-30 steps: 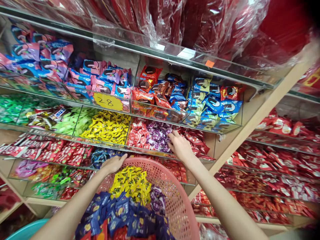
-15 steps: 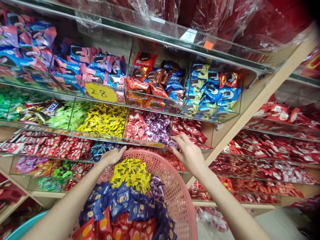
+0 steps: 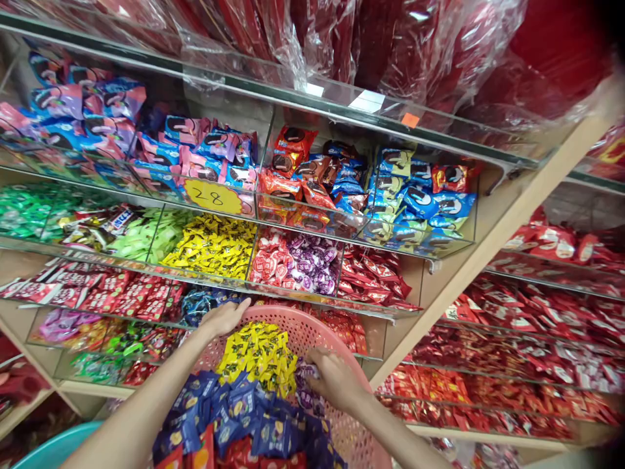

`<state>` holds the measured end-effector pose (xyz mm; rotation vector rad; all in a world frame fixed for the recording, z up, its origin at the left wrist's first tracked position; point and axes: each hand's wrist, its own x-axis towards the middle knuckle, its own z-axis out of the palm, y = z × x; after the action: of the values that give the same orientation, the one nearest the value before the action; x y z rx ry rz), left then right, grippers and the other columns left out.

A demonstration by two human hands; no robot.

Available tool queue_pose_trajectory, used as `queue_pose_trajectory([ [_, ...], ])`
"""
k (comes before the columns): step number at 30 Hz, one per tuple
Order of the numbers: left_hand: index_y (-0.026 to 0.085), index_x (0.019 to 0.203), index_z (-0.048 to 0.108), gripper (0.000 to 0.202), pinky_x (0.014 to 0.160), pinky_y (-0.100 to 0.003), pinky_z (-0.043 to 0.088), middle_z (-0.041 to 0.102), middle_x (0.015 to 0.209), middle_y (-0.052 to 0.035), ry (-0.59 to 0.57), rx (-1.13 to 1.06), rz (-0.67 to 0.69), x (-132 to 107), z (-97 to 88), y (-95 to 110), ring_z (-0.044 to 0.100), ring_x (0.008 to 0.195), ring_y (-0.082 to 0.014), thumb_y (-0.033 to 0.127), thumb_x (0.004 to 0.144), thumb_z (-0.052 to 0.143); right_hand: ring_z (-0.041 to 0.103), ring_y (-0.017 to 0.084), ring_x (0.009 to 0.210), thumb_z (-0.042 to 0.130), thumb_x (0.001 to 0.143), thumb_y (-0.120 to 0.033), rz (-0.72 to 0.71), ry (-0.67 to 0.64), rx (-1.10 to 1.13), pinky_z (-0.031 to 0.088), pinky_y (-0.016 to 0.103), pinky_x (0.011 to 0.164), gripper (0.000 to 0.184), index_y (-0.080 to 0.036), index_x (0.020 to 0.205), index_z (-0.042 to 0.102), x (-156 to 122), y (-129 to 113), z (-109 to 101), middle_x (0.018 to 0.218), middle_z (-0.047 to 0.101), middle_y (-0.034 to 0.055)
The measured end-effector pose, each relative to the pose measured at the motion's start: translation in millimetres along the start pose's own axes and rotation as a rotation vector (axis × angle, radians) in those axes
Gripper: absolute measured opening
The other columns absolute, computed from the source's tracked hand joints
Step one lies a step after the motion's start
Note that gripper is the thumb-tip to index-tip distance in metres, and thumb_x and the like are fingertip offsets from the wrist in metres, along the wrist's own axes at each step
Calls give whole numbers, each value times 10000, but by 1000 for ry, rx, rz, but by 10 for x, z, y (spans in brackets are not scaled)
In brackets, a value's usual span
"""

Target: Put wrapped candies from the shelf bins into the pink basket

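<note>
My left hand (image 3: 223,319) grips the far left rim of a pink perforated plastic basket (image 3: 359,426). My right hand (image 3: 336,378) is inside the basket on its right side, fingers curled down at a small pile of purple-wrapped candies (image 3: 305,394). The fingers partly cover these candies, so how many lie in the hand is hidden. Beside them is a heap of yellow-wrapped candies (image 3: 256,358). Nearer to me lie dark blue packets (image 3: 273,433) and red packets (image 3: 239,453).
Ahead, a glass-walled shelf bin holds purple candies (image 3: 312,264) beside red-and-white ones (image 3: 271,260). A bin of yellow candies (image 3: 212,247) adjoins on the left. Cookie packs fill the shelf above, with a yellow "28" tag (image 3: 213,195). A slanting wooden post (image 3: 493,238) stands right; a teal tub (image 3: 61,446) sits lower left.
My right hand has moved from the front edge of the purple candy bin down into the basket. My left hand stays on the rim. The view has tilted slightly up.
</note>
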<state>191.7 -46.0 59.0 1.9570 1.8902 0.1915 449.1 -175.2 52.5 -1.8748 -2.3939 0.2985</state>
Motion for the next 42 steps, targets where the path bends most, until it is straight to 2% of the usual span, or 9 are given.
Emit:
queue_pose_trajectory([
  [6, 154, 902, 630, 818, 786, -394, 396, 587, 1063, -163, -8, -5, 26, -8, -26, 18, 528, 987, -332, 700, 694, 58, 550, 196, 880, 477, 705, -184, 8, -16, -34, 367, 250, 678, 220, -166, 919, 525, 19, -19, 275, 957, 580, 70],
  [10, 146, 948, 617, 821, 810, -389, 387, 550, 1118, -177, -7, -4, 44, 16, -27, 23, 504, 1025, -333, 711, 686, 82, 566, 204, 855, 502, 723, -256, -11, 11, -30, 372, 254, 651, 223, -178, 930, 524, -29, -54, 273, 980, 577, 72],
  [13, 149, 963, 610, 828, 798, -408, 389, 543, 1125, -184, -14, -6, 16, 15, -27, 23, 505, 1018, -346, 715, 683, 75, 574, 194, 823, 471, 765, -328, -8, 100, -28, 372, 250, 632, 195, -192, 893, 529, -40, -102, 38, 940, 587, 64],
  [16, 134, 950, 610, 834, 790, -402, 393, 563, 1089, -196, -6, -7, 24, 0, -31, 21, 519, 1000, -344, 712, 685, 69, 577, 170, 787, 399, 810, -328, -16, 217, -11, 368, 234, 625, 196, -198, 857, 538, -19, -159, -373, 868, 600, 50],
  [21, 148, 894, 627, 824, 788, -405, 392, 588, 1046, -192, -4, -7, 38, -5, -28, 4, 533, 978, -341, 720, 678, 75, 563, 131, 720, 326, 840, -265, -3, 531, -12, 369, 216, 634, 216, -206, 911, 521, 94, -226, -1061, 851, 582, 27],
  [23, 152, 868, 632, 824, 778, -405, 398, 600, 1024, -188, -1, -10, 51, 2, -22, -5, 541, 966, -339, 718, 680, 64, 562, 141, 732, 339, 839, -307, 28, 594, -70, 373, 229, 636, 230, -203, 967, 499, 174, -235, -1222, 919, 558, 44],
  [25, 151, 858, 632, 824, 761, -408, 405, 606, 1007, -188, 3, -12, 46, 9, -15, -13, 550, 946, -340, 722, 676, 65, 564, 155, 771, 369, 828, -352, 41, 587, -136, 377, 242, 639, 267, -209, 1031, 468, 270, -231, -1305, 995, 523, 57],
  [32, 159, 873, 630, 804, 767, -396, 406, 612, 999, -175, 5, -21, 42, 13, -5, -23, 556, 937, -329, 720, 675, 90, 556, 178, 865, 429, 811, -354, 115, 373, -307, 389, 261, 643, 311, -223, 1093, 414, 541, -201, -1274, 1029, 480, 65],
  [42, 158, 936, 622, 790, 779, -383, 406, 600, 1044, -159, 21, -27, 13, 12, 16, -40, 542, 968, -320, 709, 677, 118, 589, 168, 719, 313, 861, -305, 185, 434, -490, 393, 245, 529, 199, -191, 967, 437, 630, -237, -1105, 950, 489, 79],
])
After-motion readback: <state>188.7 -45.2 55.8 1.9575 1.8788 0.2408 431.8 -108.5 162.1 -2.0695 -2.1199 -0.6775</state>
